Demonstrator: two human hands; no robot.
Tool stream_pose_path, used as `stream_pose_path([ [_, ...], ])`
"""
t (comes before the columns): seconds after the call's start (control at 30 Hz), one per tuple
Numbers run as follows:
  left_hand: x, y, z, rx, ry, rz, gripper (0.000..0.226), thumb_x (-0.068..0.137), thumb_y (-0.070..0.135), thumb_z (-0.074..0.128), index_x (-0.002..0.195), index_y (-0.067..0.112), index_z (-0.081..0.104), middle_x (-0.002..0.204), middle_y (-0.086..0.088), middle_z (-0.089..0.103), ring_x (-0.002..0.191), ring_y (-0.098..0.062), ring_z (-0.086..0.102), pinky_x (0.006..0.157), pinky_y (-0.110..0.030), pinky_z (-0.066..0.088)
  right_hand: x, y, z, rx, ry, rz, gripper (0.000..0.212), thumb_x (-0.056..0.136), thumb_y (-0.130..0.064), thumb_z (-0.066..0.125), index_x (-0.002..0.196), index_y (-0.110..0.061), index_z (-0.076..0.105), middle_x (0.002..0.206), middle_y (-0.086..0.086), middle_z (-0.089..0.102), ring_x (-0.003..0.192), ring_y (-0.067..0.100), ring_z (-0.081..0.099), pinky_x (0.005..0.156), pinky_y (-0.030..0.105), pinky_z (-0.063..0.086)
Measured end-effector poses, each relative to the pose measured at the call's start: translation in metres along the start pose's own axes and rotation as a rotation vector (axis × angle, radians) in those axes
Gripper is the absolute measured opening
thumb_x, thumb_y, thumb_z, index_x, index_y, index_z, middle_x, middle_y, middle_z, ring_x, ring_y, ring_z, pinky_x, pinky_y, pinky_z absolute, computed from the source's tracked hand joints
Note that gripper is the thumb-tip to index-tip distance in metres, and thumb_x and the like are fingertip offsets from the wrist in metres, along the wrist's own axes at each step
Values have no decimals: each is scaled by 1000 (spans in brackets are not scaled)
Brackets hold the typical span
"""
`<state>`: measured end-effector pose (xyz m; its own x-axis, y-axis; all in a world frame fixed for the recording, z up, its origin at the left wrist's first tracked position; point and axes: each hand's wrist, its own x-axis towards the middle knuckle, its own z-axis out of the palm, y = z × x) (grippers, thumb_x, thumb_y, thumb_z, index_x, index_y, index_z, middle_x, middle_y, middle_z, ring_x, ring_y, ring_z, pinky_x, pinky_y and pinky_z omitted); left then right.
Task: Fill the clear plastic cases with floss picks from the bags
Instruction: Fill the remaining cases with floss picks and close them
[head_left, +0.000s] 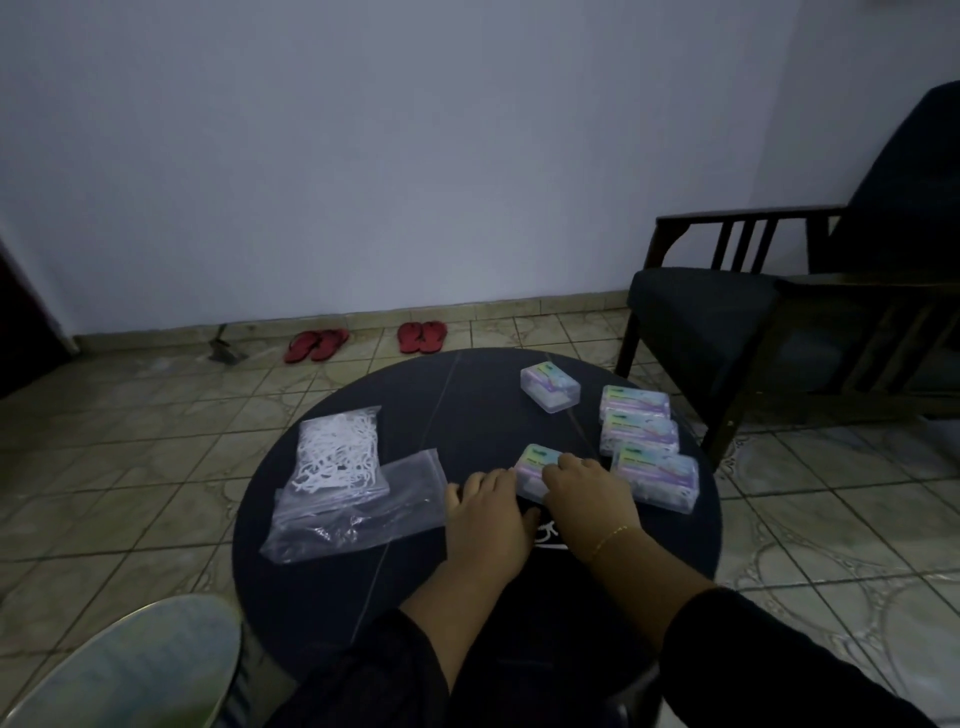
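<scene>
On a round dark table (363, 519), a clear plastic case with a pastel label (532, 462) lies near the middle. My left hand (488, 514) holds its left end and my right hand (587, 493) curls over its right end, hiding most of it. A clear bag of white floss picks (337, 452) lies at the left, partly on a nearly empty clear bag (363, 509). Three labelled cases (644, 441) stand in a column at the right, and one more case (549, 387) sits at the far side.
A dark wooden armchair (753, 312) stands to the right of the table. Two pairs of red sandals (363, 340) lie by the wall on the tiled floor. A pale rounded object (130, 670) fills the lower left corner.
</scene>
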<state>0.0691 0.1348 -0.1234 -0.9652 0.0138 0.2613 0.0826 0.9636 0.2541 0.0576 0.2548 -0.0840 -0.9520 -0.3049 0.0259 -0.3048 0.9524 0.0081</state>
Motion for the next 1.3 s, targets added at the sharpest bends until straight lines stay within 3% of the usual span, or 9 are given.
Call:
stream_pose_path([
  [0.23,-9,4,-4,-64,50,-57,29,94,46,47,109,22,52,115,5,58,112,-14,49,94,-30,30,-17,-2,3,-26,-8,-55,36,94,-19,51,129,-12,43,134,10,44,121,27,46,93,36,45],
  [0.33,1,2,-4,-276,-44,-126,47,91,41,56,129,16,45,125,-4,56,116,-21,50,95,-32,38,-18,0,6,-45,-8,-86,37,95,-20,49,130,-12,42,135,11,44,122,28,45,95,37,44],
  [0.4,8,-1,-2,-488,-196,-162,71,92,35,57,149,18,20,144,-6,44,127,-24,44,101,-34,38,-18,2,9,-62,8,-109,34,96,-20,47,129,-11,42,133,13,45,121,28,46,94,36,43],
  [0.57,12,-8,9,-551,-279,-169,83,92,32,58,153,21,3,147,-8,41,130,-22,43,103,-37,40,-14,13,12,-58,24,-185,33,96,-25,48,126,-12,45,130,10,48,118,25,49,93,35,47],
  [0.87,14,-12,21,-485,-145,-153,70,88,33,65,147,17,30,139,-3,51,126,-19,47,103,-33,40,8,29,-9,166,166,-124,29,97,-34,41,120,-19,50,113,0,56,96,15,56,82,27,47],
  [0.97,17,-10,18,-500,-120,-140,56,87,25,67,136,12,45,128,-1,59,120,-17,51,94,-27,40,33,37,-11,128,297,-22,31,98,-32,40,124,-20,51,118,2,58,110,18,52,99,34,39],
  [1.07,19,-11,19,-522,-100,-131,43,85,25,68,124,17,54,121,1,63,114,-15,54,89,-28,44,57,40,-5,-20,202,137,41,97,-31,44,136,-21,41,135,6,45,128,26,37,106,47,29],
  [1.2,19,-13,21,-528,-89,-114,61,84,30,69,137,16,44,129,3,59,120,-13,50,93,-25,39,72,39,3,-23,34,204,59,96,-30,44,147,-16,19,145,9,35,136,29,27,110,56,20],
  [1.3,20,-14,20,-509,-118,-109,74,85,34,68,146,16,31,135,4,54,127,-13,45,98,-26,35,66,39,6,89,54,215,60,99,-33,37,150,-17,10,153,6,23,143,28,14,113,56,12],
])
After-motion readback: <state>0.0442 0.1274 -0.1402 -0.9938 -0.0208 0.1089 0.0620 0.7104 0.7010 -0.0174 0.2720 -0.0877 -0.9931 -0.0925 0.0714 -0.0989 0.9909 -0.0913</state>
